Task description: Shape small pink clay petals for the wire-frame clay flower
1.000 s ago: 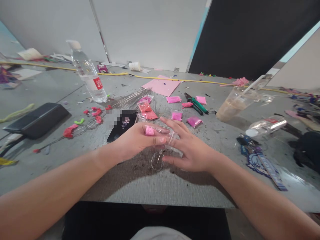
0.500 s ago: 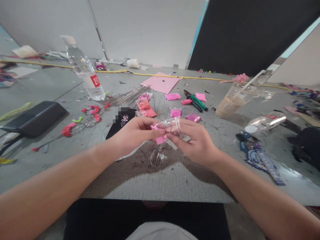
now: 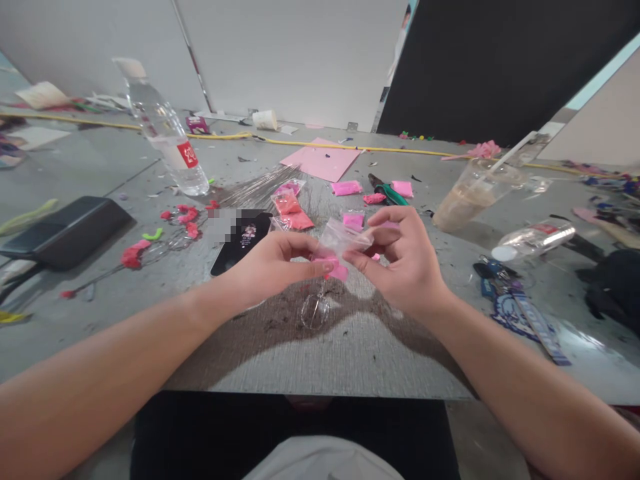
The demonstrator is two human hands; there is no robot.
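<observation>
Both my hands are raised above the grey table point(image 3: 310, 360) and pinch one small clear plastic bag of pink material point(image 3: 336, 252). My left hand point(image 3: 273, 263) grips its lower left part between thumb and fingers. My right hand point(image 3: 405, 260) pinches the bag's right side with thumb and forefinger, the other fingers curled. Below the hands a small wire loop point(image 3: 315, 312) lies on the table among dark crumbs.
Behind the hands lie several pink and red bags point(image 3: 293, 212), a black phone point(image 3: 241, 240), green-handled pliers point(image 3: 389, 193) and a bundle of thin wires point(image 3: 260, 190). A water bottle point(image 3: 167, 137) stands left, an iced drink cup point(image 3: 467, 197) right, a dark case point(image 3: 65, 230) far left.
My right hand went from lying flat near the bag to pinching it. Both hands then lifted the bag slightly and tilted it upward.
</observation>
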